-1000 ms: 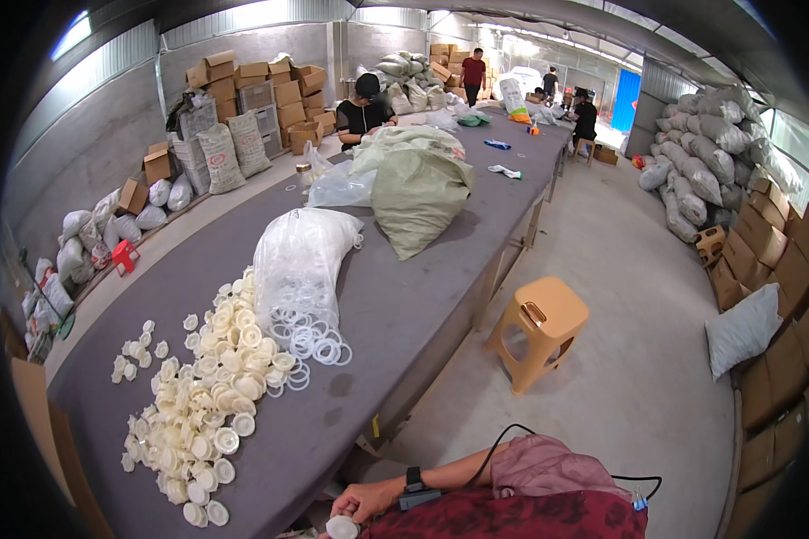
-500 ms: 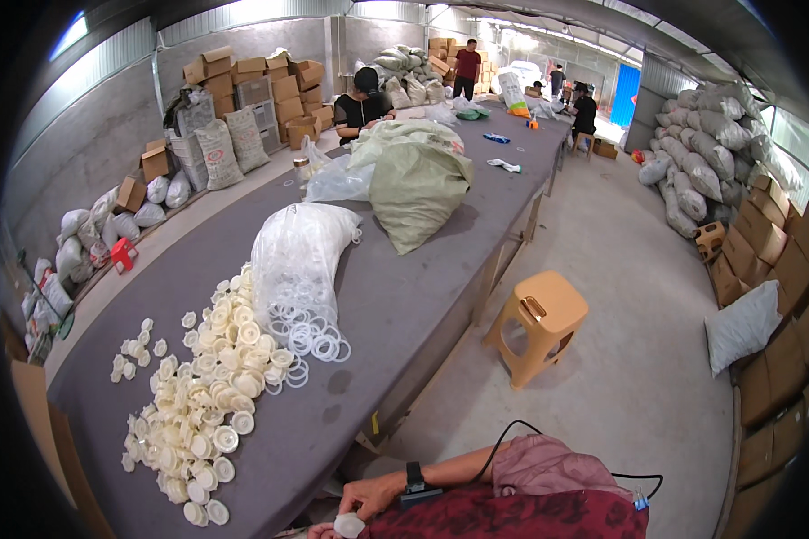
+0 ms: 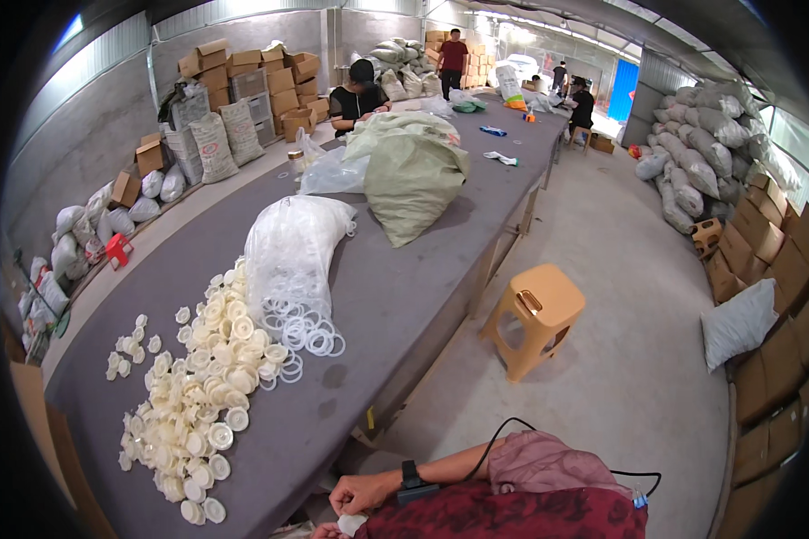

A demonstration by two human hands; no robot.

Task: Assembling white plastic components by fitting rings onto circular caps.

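Beside long grey cloth-covered worktop (image 3: 395,287): small off-white plastic-looking piece (image 3: 351,524), low between bare right hand (image 3: 360,492) and left hand (image 3: 326,532). Right fingers curled, left mostly cropped; clamping cannot be told. Advisable: light grip, piece level.

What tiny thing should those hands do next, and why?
Perhaps steady the pale piece before reaching for another: the right hand and left hand are both close beside it, while the cream caps lie in a loose pile on the table, away from them.
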